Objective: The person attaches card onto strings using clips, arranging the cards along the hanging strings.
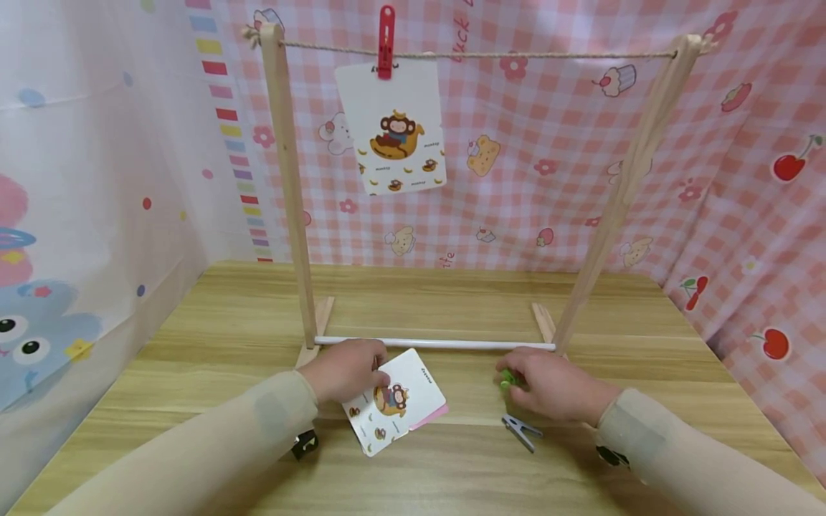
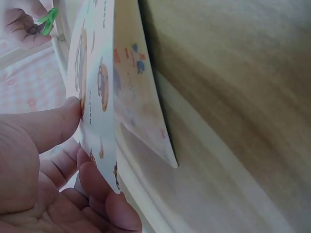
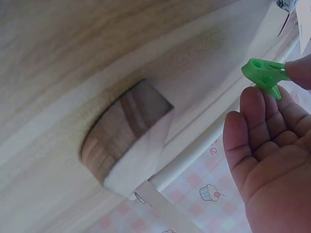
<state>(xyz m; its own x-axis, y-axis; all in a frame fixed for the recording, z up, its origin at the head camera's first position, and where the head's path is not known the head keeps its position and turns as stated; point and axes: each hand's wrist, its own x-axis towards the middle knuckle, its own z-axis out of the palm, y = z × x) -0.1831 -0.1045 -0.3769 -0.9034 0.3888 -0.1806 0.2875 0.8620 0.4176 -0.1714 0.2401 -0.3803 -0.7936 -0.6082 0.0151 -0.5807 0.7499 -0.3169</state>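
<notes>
My left hand [image 1: 351,369] pinches a white monkey card [image 1: 409,380] between thumb and fingers, lifting it at a tilt. Beneath it lies another card with a pink edge [image 1: 429,417], mostly covered; the left wrist view shows its printed face [image 2: 138,92] close to the wood. Over on the right, my right hand [image 1: 551,383] holds a small green clothespin [image 3: 265,75] between thumb and fingers, just above the table. Nearer to me than that hand, a grey clothespin [image 1: 521,431] lies on the table.
A wooden frame stands behind the hands, with a white bar [image 1: 435,344] low across it and a rope [image 1: 516,55] along its top. From the rope hangs another monkey card [image 1: 406,93], clipped by a red clothespin [image 1: 386,43]. Patterned cloth [image 1: 516,201] surrounds the wooden table [image 1: 426,294].
</notes>
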